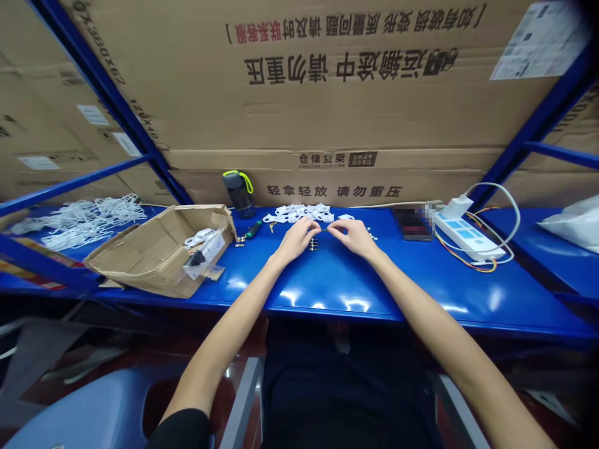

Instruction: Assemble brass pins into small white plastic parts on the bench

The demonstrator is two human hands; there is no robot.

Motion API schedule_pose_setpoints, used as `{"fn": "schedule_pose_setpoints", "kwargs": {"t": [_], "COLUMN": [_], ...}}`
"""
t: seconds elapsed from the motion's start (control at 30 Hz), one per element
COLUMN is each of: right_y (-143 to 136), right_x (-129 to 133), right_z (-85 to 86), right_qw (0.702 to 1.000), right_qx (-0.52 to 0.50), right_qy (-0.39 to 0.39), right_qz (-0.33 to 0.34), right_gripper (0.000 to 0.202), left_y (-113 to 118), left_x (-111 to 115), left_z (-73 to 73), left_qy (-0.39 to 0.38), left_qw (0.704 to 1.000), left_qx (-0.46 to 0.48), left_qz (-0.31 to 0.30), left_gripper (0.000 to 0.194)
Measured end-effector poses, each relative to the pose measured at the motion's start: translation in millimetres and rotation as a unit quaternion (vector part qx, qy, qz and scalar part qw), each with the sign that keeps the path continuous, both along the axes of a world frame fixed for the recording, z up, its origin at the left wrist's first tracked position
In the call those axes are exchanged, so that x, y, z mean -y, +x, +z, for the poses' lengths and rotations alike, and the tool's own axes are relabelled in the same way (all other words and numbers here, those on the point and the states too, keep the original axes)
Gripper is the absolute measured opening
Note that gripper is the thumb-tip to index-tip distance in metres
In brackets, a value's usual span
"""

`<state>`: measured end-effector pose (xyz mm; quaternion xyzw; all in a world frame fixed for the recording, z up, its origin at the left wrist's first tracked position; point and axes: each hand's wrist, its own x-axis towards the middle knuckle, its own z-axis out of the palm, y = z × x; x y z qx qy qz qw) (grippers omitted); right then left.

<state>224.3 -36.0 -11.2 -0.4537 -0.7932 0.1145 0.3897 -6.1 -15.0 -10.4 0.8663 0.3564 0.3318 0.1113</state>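
Note:
Over the middle of the blue table, my left hand [298, 239] is closed in a pinch, and what lies in its fingertips is too small to make out. Facing it from the right, my right hand [354, 237] pinches a thin brass-coloured piece [326, 230] that points toward the left fingertips. Just below and between the hands, several small pin-like metal parts [314, 245] lie in a short row. White plastic pieces [299, 213] are heaped behind the hands. Several tiny white bits [371, 233] are scattered beside my right hand.
Left of the hands lie a green-and-black screwdriver [254, 229] and an open cardboard box [154, 255]. A dark bottle [239, 196] stands behind them. To the right are a dark flat object [410, 218], partly blurred, and a white power strip [470, 237] with cables. Blue shelf posts [552, 106] rise at both sides.

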Motion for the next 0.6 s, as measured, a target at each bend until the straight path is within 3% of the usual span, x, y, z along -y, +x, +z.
{"fn": "schedule_pose_setpoints", "kwargs": {"t": [0.37,0.6], "right_y": [-2.9,-8.2], "right_x": [2.3,2.7], "right_z": [1.6,4.0], "right_qw": [1.0,0.994], "right_qx": [0.02,-0.102], "right_qy": [-0.02,-0.047], "right_qz": [-0.006,-0.008], "right_gripper": [0.022,0.027], "left_y": [0.0,2.0], "left_x": [-2.1,0.9], "left_z": [-6.2,-2.1], "left_qy": [-0.002,0.035], "left_qw": [1.0,0.999], "left_qx": [-0.006,0.008], "left_qz": [-0.01,-0.004], "left_gripper": [0.022,0.022]}}
